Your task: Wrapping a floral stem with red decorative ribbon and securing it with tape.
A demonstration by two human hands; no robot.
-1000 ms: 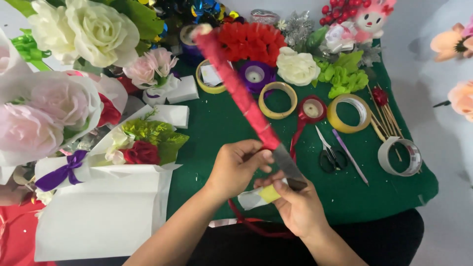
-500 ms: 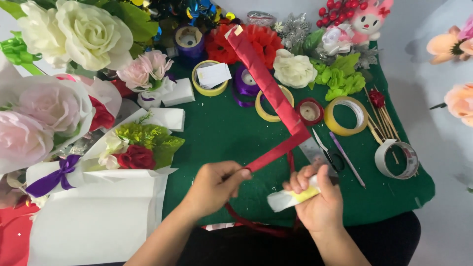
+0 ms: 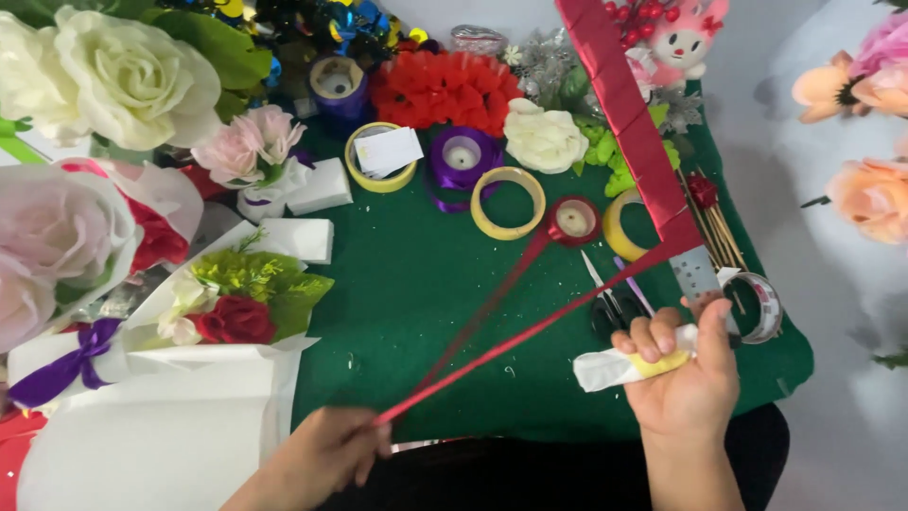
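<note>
Green felt table (image 3: pixel 407 284), craft stuff everywhere. Left hand (image 3: pixel 326 454) pinches the red ribbon (image 3: pixel 530 326), which runs up-right to the wrapped ruler (image 3: pixel 629 123). Right hand (image 3: pixel 686 374), nearer, grips that ruler's base, plus probably a glue stick (image 3: pixel 629 364).

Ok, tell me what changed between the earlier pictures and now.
The left hand has moved down and left, away from the right hand, pulling the red ribbon out into a long taut line. The ribbon-wrapped ruler has swung from leaning left to leaning up and right. The right hand still grips the ruler's bare end with a white and yellow piece. The ribbon spools, scissors and flowers on the green cloth stayed put.
</note>
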